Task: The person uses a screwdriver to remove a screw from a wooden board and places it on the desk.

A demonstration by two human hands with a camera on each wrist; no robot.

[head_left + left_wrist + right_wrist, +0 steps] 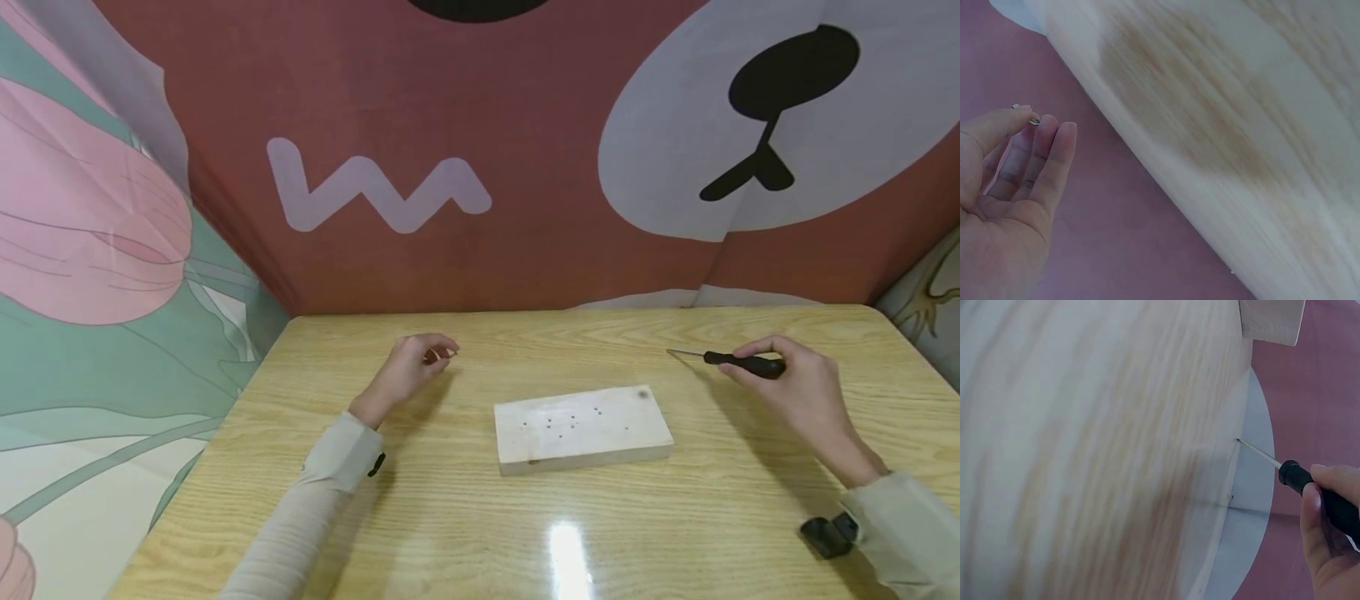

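Over the left part of the table, my left hand (405, 371) pinches a small metal screw (1034, 122) between thumb and fingertips; most of the screw is hidden by the fingers. My right hand (808, 390) grips a screwdriver (753, 364) by its black handle, above the table's right side. Its thin metal shaft points left, and the tip touches nothing that I can make out. Between the two hands a pale wooden block (585, 429) lies flat on the table, apart from both. Several small dark holes or dots mark its top face.
The wood-grain table (450, 525) reaches back to a red cloth backdrop (540, 267) with a cartoon face. A flowered cloth (112, 350) hangs on the left. Black devices, one of them a wrist camera (828, 533), sit at the sleeve cuffs.
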